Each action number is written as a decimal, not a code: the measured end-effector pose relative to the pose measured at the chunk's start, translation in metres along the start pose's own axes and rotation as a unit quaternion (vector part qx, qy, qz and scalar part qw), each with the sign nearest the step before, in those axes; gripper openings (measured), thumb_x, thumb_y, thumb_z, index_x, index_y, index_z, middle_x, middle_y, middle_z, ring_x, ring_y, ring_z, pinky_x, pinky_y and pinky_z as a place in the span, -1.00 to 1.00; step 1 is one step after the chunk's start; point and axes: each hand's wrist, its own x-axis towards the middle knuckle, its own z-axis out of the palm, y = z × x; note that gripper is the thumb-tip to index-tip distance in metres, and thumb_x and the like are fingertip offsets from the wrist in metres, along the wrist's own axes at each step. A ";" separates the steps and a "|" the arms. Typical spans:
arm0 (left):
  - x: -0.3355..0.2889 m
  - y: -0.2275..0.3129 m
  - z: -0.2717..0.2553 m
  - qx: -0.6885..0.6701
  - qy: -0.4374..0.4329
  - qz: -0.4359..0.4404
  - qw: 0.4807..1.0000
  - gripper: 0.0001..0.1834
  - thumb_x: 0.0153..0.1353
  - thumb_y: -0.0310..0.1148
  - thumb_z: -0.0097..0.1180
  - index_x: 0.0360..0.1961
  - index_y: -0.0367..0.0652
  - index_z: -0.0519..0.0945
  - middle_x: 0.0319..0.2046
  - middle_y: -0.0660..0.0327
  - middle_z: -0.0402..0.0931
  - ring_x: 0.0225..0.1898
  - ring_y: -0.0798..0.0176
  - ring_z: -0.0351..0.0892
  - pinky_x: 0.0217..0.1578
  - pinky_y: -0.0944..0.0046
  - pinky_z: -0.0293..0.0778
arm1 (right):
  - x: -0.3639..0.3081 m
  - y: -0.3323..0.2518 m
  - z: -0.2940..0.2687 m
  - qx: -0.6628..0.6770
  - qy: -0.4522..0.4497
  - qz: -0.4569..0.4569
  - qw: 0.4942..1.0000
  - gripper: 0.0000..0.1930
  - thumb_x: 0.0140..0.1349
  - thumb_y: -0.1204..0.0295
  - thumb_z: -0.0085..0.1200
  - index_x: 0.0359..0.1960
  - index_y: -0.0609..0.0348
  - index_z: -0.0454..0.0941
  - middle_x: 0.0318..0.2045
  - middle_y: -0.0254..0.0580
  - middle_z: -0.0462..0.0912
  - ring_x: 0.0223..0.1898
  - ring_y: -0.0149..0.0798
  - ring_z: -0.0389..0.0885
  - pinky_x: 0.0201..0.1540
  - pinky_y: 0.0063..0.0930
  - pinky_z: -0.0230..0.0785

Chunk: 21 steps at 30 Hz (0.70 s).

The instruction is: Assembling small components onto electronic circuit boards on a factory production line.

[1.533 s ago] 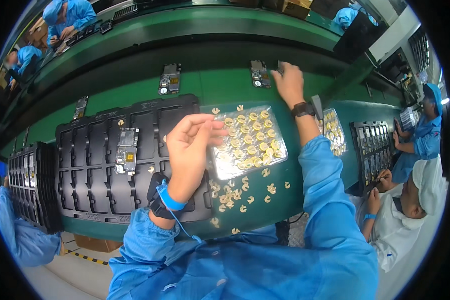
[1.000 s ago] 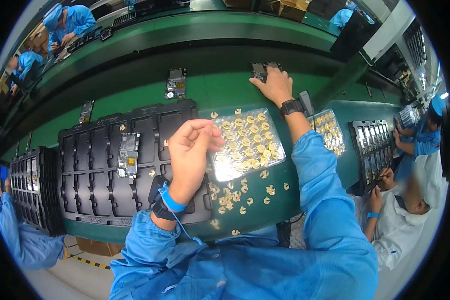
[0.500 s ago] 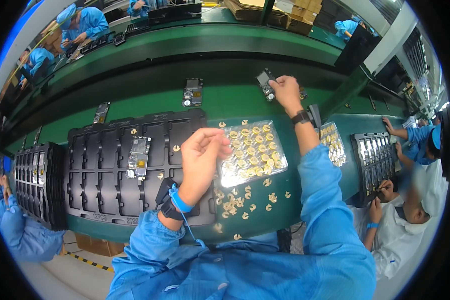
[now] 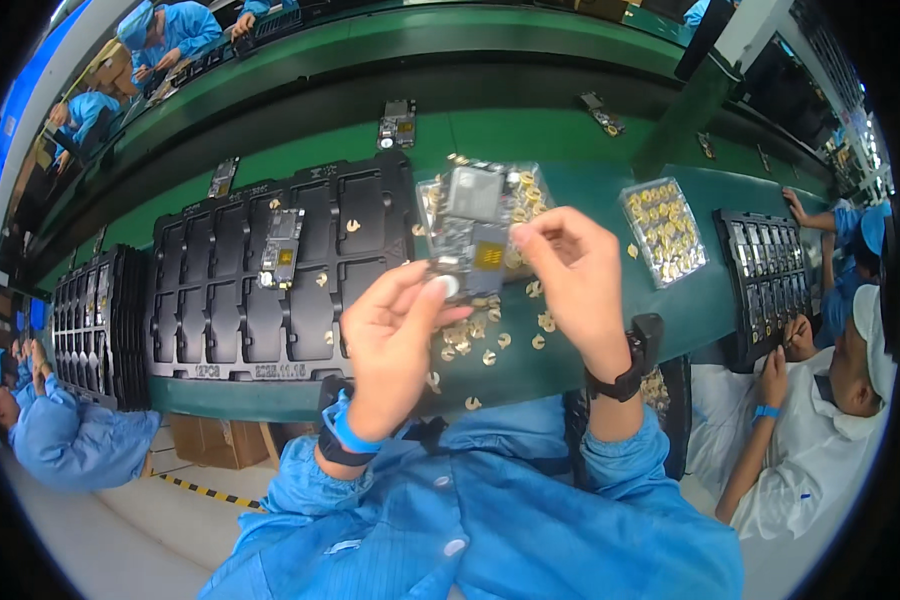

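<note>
A circuit board (image 4: 473,232) with a silver shield, a gold square and a round pale part is held up in front of me. My left hand (image 4: 395,325) is closed on its lower left corner, thumb by the round part. At the board's right edge, my right hand (image 4: 575,275) is closed with thumb and fingertips against it. Behind the board, and partly hidden by it, lies a clear blister tray (image 4: 532,190) of small gold round pieces. Loose gold notched pieces (image 4: 460,347) are scattered on the green bench below my hands.
A black compartment tray (image 4: 205,290) at left carries another circuit board (image 4: 282,250) and a few gold pieces. Stacked trays (image 4: 95,330) stand farther left. A second blister tray (image 4: 667,230) lies right. More boards (image 4: 397,125) rest on the green line. Co-workers sit on both sides.
My right hand has brought the circuit board back from the far line to in front of me. My left hand has come onto the board too. The view has shifted.
</note>
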 end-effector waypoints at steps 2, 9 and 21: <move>-0.012 0.000 -0.015 0.007 0.045 -0.006 0.999 -0.63 0.48 -0.53 0.16 0.24 -0.48 0.53 -0.02 -0.06 0.73 -0.06 0.17 0.78 -0.09 0.16 0.82 | -0.001 0.017 -0.023 -0.060 0.042 0.002 0.997 -0.86 0.35 0.46 0.36 -0.24 0.31 0.72 -0.41 -0.24 0.78 -0.38 -0.47 0.69 -0.25 -0.53 0.53; -0.048 0.008 -0.047 0.106 0.084 0.027 0.990 -0.58 0.51 -0.54 0.08 0.34 -0.41 0.43 -0.08 -0.03 0.72 -0.20 0.13 0.79 -0.13 0.19 0.77 | -0.010 0.040 -0.062 -0.258 -0.049 -0.046 0.964 -0.79 0.26 0.52 0.35 -0.07 0.23 0.75 -0.18 -0.11 0.68 -0.21 -0.15 0.68 -0.11 -0.32 0.54; -0.054 -0.015 -0.051 0.115 0.007 0.013 0.993 -0.75 0.59 -0.41 0.10 0.06 -0.43 0.64 -0.07 0.01 0.71 -0.16 0.09 0.82 -0.10 0.17 0.77 | -0.002 0.055 -0.058 -0.269 -0.142 -0.191 0.933 -0.73 0.29 0.63 0.30 0.02 0.27 0.73 -0.15 -0.07 0.67 -0.14 -0.02 0.70 -0.04 -0.26 0.56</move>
